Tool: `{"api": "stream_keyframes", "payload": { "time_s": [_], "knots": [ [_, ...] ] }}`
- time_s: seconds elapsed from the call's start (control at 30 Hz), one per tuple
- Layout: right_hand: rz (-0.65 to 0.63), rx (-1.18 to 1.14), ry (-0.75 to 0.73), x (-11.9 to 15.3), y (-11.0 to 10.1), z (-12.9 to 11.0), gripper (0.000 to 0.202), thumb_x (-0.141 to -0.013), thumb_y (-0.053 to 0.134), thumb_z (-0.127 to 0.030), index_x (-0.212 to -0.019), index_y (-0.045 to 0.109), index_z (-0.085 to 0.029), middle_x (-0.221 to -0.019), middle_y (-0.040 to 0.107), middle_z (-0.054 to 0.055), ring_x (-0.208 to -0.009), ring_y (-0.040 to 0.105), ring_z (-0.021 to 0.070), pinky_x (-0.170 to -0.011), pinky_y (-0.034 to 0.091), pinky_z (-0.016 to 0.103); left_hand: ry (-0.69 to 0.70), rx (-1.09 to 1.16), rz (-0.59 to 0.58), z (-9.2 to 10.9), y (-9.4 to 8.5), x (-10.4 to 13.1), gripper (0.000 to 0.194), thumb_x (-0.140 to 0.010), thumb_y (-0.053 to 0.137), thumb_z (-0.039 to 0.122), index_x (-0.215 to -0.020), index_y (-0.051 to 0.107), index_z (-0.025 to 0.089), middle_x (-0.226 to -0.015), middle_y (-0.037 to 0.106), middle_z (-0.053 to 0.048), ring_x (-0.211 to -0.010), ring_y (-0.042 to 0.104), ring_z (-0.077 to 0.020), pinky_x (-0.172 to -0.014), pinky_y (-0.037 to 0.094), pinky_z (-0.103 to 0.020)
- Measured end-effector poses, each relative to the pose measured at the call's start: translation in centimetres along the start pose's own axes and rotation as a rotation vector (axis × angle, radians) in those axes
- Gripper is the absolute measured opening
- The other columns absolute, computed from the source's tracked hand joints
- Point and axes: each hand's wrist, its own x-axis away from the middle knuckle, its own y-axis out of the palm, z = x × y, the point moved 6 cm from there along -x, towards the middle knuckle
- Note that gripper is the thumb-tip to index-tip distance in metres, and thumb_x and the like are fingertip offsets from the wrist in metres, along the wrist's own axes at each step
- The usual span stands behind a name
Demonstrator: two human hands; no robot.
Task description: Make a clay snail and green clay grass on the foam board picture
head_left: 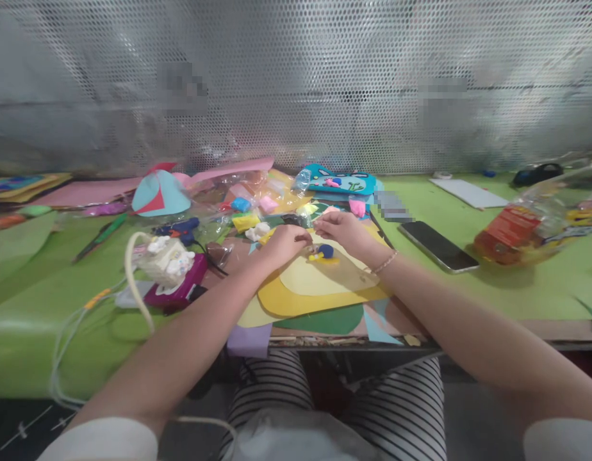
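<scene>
My left hand (290, 242) hovers over the far left part of layered yellow paper (277, 298), its fingers bent together; anything between them is too small to make out. Across from it, my right hand (343, 232) is raised with thumb and forefinger pinched, and what they hold is also unclear. Between and just below the hands, a small dark blue and yellow clay figure (325, 251) lies on the pale yellow sheet (320, 278). Clay packets in yellow (246, 222), blue (240, 204) and pink (357, 207) lie beyond the hands.
A phone (439, 246) and a red-labelled plastic package (510, 234) lie to the right. At left are a white adapter (167, 261) on a magenta box (195, 279), cables (58, 349) and a green-handled cutter (101, 235). A perforated metal panel (296, 83) stands behind.
</scene>
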Motion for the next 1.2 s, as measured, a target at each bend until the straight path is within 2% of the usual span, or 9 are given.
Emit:
{"api": "stream_keyframes", "payload": {
  "time_s": [0.17,0.37,0.67,0.9,1.2],
  "knots": [
    [0.01,0.068,-0.018,0.0,-0.2,-0.1,0.003,-0.076,0.067,-0.013,-0.075,0.069,-0.014,-0.065,0.061,0.0,-0.058,0.052,0.0078,-0.06,0.047,0.022,-0.018,0.072,0.001,-0.5,0.1,0.0,0.019,-0.07,0.056,0.01,-0.08,0.071,0.017,-0.084,0.073,-0.004,-0.078,0.066,-0.0165,-0.072,0.05,-0.026],
    [-0.033,0.048,-0.003,0.1,0.0,-0.1,0.008,-0.079,0.063,-0.012,-0.073,0.068,-0.014,-0.069,0.063,0.001,-0.063,0.055,0.0088,-0.064,0.047,0.022,0.011,0.037,0.015,-0.1,-0.3,0.2,0.024,-0.07,0.052,0.006,-0.08,0.071,0.018,-0.086,0.073,-0.003,-0.08,0.067,-0.0161,-0.074,0.051,-0.027],
    [-0.067,0.096,-0.016,0.1,0.1,-0.1,0.011,-0.081,0.06,-0.012,-0.072,0.066,-0.014,-0.068,0.06,0.001,-0.06,0.053,0.0087,-0.062,0.045,0.024,0.048,0.002,-0.021,0.4,0.1,0.4,0.021,-0.073,0.054,0.008,-0.08,0.071,0.018,-0.085,0.073,-0.003,-0.08,0.067,-0.016,-0.072,0.05,-0.026],
    [-0.085,0.096,-0.046,0.0,0.0,0.1,0.007,-0.078,0.067,-0.022,-0.074,0.066,-0.015,-0.062,0.058,0.001,-0.061,0.053,0.0113,-0.059,0.045,0.025,0.046,-0.018,-0.047,0.7,0.2,0.5,0.018,-0.074,0.057,0.012,-0.08,0.072,0.019,-0.084,0.073,-0.003,-0.078,0.067,-0.0169,-0.071,0.049,-0.027],
    [-0.081,0.051,-0.024,-0.1,0.0,0.1,0.009,-0.077,0.067,-0.019,-0.07,0.064,-0.014,-0.061,0.054,-0.001,-0.055,0.046,0.008,-0.054,0.04,0.023,0.076,-0.097,-0.064,1.2,0.2,0.8,0.019,-0.077,0.056,0.015,-0.084,0.073,0.019,-0.083,0.074,-0.005,-0.078,0.067,-0.0182,-0.069,0.047,-0.026]
  ]
}}
